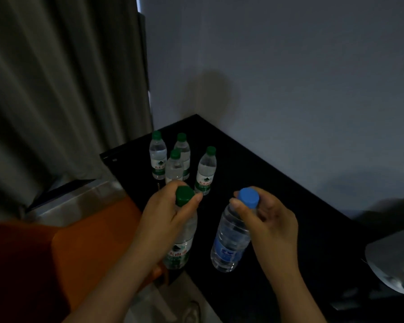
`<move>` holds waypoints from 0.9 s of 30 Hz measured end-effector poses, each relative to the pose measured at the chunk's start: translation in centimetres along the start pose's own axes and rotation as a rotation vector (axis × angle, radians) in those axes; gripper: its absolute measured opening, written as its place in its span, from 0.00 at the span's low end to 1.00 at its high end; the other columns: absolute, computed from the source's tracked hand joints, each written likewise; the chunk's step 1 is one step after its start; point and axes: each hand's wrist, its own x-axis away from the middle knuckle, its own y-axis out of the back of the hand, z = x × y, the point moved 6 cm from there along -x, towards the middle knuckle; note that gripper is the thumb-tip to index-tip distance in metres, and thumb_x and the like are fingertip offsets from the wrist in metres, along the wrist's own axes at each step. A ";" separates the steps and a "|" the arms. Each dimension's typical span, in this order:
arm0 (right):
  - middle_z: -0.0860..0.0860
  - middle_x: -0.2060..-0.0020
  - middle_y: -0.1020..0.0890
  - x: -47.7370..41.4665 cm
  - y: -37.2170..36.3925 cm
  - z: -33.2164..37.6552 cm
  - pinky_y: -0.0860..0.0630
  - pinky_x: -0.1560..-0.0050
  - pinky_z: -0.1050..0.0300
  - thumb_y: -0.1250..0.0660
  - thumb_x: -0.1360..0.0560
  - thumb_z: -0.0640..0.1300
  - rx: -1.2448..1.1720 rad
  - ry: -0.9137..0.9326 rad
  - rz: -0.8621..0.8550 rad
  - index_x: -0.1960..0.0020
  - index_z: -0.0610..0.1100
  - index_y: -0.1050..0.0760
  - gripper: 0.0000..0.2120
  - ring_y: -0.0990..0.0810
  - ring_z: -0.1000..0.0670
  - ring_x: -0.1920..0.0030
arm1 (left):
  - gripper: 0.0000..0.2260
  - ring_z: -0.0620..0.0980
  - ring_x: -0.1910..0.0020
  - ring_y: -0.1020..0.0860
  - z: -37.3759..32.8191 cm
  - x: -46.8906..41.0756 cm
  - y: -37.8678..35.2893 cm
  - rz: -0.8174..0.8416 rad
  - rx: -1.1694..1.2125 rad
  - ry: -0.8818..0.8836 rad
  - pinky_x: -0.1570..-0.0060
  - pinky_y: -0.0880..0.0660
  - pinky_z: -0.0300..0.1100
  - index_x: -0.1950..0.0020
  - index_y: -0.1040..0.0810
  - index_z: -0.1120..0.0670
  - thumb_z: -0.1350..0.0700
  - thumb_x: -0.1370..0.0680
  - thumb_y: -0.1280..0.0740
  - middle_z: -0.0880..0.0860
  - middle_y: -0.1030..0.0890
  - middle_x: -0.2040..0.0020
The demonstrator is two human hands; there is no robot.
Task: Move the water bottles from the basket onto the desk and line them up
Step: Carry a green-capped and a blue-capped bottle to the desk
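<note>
My left hand [166, 210] grips a green-capped water bottle [181, 243] just below its cap, near the left edge of the black desk [278, 183]. My right hand [266, 220] pinches the neck of a blue-capped bottle [230, 245] with a blue label. Both bottles are upright, and I cannot tell whether they touch the desk. Several green-capped bottles [205, 170] stand upright in a loose cluster at the far left corner of the desk. No basket is in view.
A grey curtain [56, 89] hangs at the left and a plain wall [289, 78] runs behind the desk. An orange seat [84, 248] sits to the left of the desk. A pale rounded object [394, 259] lies at the right edge.
</note>
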 end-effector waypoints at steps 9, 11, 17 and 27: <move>0.59 0.56 0.16 -5.7 0.3 -5.2 0.23 0.55 0.70 0.30 0.34 0.60 0.096 -0.021 0.095 0.54 0.62 0.21 0.10 0.18 0.60 0.54 | 0.19 0.36 0.54 0.22 5.1 -5.6 -4.3 0.112 0.006 0.112 0.57 0.25 0.33 0.49 0.23 0.54 0.41 0.28 0.39 0.41 0.19 0.53; 0.61 0.55 0.17 -6.1 0.6 -6.3 0.23 0.55 0.71 0.30 0.33 0.59 0.115 -0.047 0.105 0.53 0.64 0.22 0.09 0.18 0.61 0.53 | 0.18 0.37 0.51 0.22 6.2 -6.3 -5.0 0.133 0.021 0.139 0.53 0.24 0.35 0.48 0.23 0.54 0.42 0.28 0.38 0.43 0.19 0.51; 0.64 0.57 0.19 -6.8 1.0 -9.2 0.25 0.57 0.73 0.28 0.29 0.48 0.297 -0.109 0.162 0.54 0.61 0.24 0.09 0.21 0.67 0.57 | 0.07 0.44 0.48 0.21 8.8 -8.5 -7.4 0.189 0.052 0.198 0.47 0.23 0.49 0.50 0.24 0.52 0.50 0.24 0.34 0.51 0.18 0.49; 0.61 0.52 0.19 -7.2 1.2 -10.6 0.21 0.50 0.65 0.33 0.32 0.59 0.394 -0.194 0.107 0.44 0.60 0.26 0.17 0.20 0.64 0.49 | 0.05 0.46 0.49 0.22 11.0 -12.2 -9.3 0.248 0.152 0.215 0.49 0.24 0.50 0.49 0.23 0.57 0.56 0.22 0.35 0.56 0.19 0.50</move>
